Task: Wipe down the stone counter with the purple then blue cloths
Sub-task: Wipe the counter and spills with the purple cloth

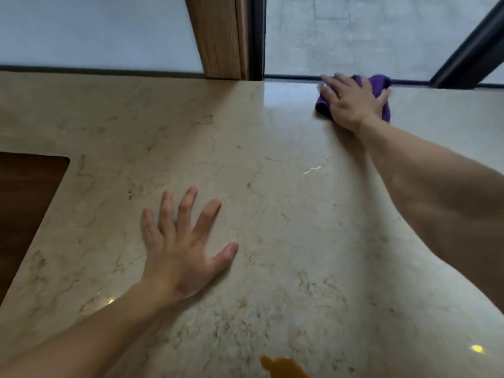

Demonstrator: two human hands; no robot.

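Purple cloth under my right hand at the far edge of the stone bench.

My right hand (351,103) presses the bunched purple cloth (377,85) flat, fingers (334,83) straight and close together, just right of the wooden post (222,36). My left hand (181,246) rests palm-down on the bench (272,186), well nearer than the post, fingers spread apart, holding nothing. An orange object (283,368) peeks in nearest me.

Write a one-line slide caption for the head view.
Right hand presses a crumpled purple cloth at the beige stone counter's far edge; left hand lies flat, fingers spread.
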